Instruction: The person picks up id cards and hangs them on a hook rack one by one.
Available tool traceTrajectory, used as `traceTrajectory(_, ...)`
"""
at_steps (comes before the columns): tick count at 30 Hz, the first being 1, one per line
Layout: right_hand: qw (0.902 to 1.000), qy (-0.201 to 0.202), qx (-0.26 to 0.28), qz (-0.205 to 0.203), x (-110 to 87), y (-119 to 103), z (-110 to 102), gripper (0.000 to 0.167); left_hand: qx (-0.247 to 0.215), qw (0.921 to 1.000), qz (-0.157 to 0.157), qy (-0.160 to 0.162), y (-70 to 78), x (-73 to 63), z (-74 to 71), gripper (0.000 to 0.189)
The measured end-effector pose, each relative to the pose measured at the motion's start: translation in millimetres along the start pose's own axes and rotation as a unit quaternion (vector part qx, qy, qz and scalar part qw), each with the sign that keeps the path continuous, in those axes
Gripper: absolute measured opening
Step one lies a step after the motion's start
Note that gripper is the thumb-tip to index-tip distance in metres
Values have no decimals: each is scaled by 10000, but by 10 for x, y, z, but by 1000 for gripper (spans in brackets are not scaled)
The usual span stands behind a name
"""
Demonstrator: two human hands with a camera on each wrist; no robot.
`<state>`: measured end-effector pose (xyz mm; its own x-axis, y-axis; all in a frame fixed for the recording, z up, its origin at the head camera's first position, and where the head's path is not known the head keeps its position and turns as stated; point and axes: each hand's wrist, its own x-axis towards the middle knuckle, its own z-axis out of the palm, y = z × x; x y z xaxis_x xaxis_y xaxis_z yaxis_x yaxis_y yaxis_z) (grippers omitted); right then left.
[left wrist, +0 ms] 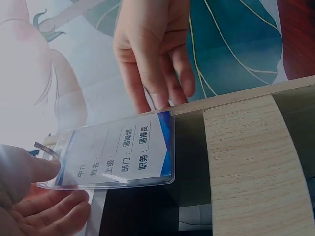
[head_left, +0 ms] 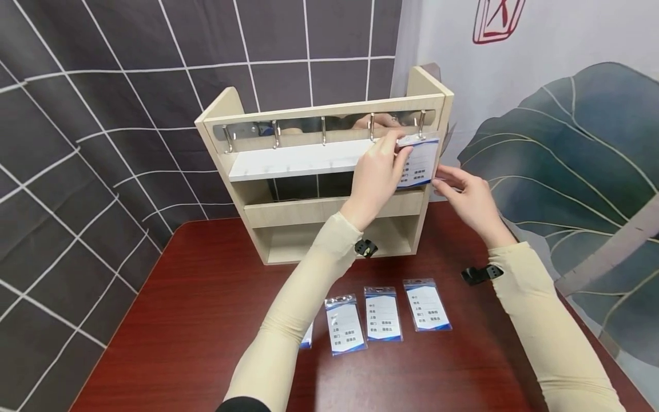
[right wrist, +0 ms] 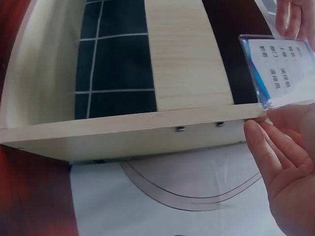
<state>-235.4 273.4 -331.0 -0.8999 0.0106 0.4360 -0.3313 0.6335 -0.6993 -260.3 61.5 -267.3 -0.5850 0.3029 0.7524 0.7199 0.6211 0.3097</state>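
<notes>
In the head view, my left hand [head_left: 374,174] pinches the top of a badge holder [head_left: 419,163], a clear sleeve with a white and blue card. The badge is at the rightmost hook [head_left: 421,123] of a wooden shelf rack [head_left: 334,206]. In the left wrist view, my left thumb [left wrist: 42,169] lies over the badge's top end, other fingers behind. A metal hook tip [left wrist: 45,149] shows there; whether it passes through the slot cannot be told. My right hand [head_left: 468,200] touches the rack's right side panel [right wrist: 206,114] by the badge's lower corner, fingers fairly straight.
Several similar badges, including one badge [head_left: 381,315], lie on the red-brown table [head_left: 206,320] before the rack; my left forearm partly covers one. More hooks, such as the leftmost hook [head_left: 228,139], line the metal strip. A dark gridded backdrop [head_left: 144,103] stands behind.
</notes>
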Motion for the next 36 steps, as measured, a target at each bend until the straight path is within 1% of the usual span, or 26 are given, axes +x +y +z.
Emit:
traceTrajectory(3, 10000, -8, 45, 36, -34, 60, 45, 45, -113, 9999, -101, 21, -4, -62, -22, 32)
traceTrajectory(10, 9994, -74, 185, 278, -101, 170, 130, 49, -664, 9966, -475, 99, -60, -260, -84, 31)
traceTrajectory(13, 9990, -35, 256, 374, -118, 194, 164, 51, -921, 9943, -518, 164, -121, -359, -134, 29)
traceTrajectory(16, 9988, 72, 294, 389, -130, 212, 199, 52, -1292, 9900, -527, 221, -201, -474, -206, 28)
traceTrajectory(19, 9986, 214, 354, 337, -143, 234, 237, 51, -1636, 9841, -652, 216, -294, -620, -303, 27)
traceTrajectory(21, 9980, 298, 461, 315, -154, 249, 264, 50, -1829, 9797, -793, 185, -364, -733, -375, 27)
traceTrajectory(25, 9961, 447, 647, 390, -184, 284, 294, 49, -2051, 9723, -1119, 80, -500, -963, -532, 25)
traceTrajectory(28, 9948, 558, 721, 450, -209, 316, 309, 48, -2099, 9677, -1391, 75, -593, -1131, -651, 25)
traceTrajectory(32, 9935, 652, 788, 504, -230, 327, 356, 49, -2134, 9611, -1742, 183, -706, -1342, -805, 26)
traceTrajectory(34, 9930, 665, 818, 533, -241, 324, 394, 49, -2104, 9592, -1879, 195, -759, -1445, -881, 26)
traceTrajectory(36, 9922, 685, 897, 535, -250, 320, 436, 49, -1988, 9598, -1974, 175, -813, -1546, -951, 26)
